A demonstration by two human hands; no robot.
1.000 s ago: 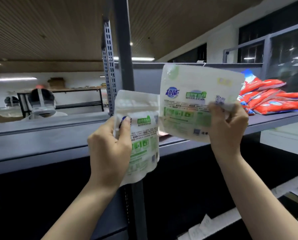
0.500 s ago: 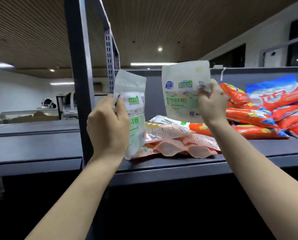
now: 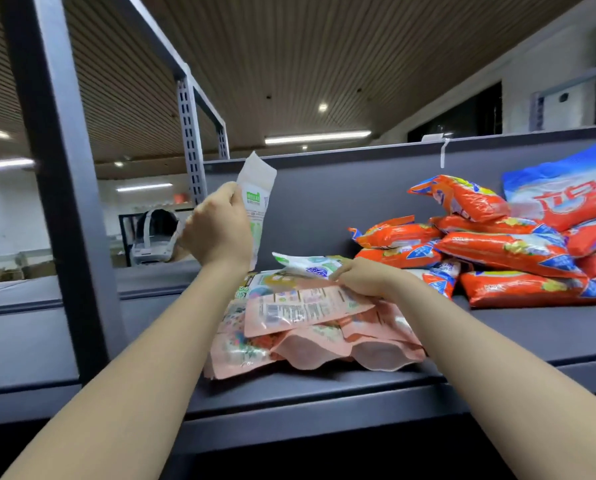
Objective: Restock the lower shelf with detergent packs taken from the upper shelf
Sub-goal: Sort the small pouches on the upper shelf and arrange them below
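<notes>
A: Head view, upper grey metal shelf (image 3: 497,327) – where are we w/ the task?

B: Early, I'd judge. Left hand (image 3: 217,230) grips one upright white pouch with green print (image 3: 256,199), fingers curled round its edge, held above the shelf beside the pile of flat pink pouches (image 3: 310,327).

A: Right hand (image 3: 362,277)?

B: Resting on top of the pink pile, fingers touching a white-and-green pouch lying flat (image 3: 310,263). Prob. pinching it, but the fingertips are hidden – can't tell.

A: Lower shelf?

B: Not in view, so no idea what's stocked. Orange detergent bags (image 3: 508,251) stacked at right, untouched. Plenty left up here, approx. everything.
</notes>
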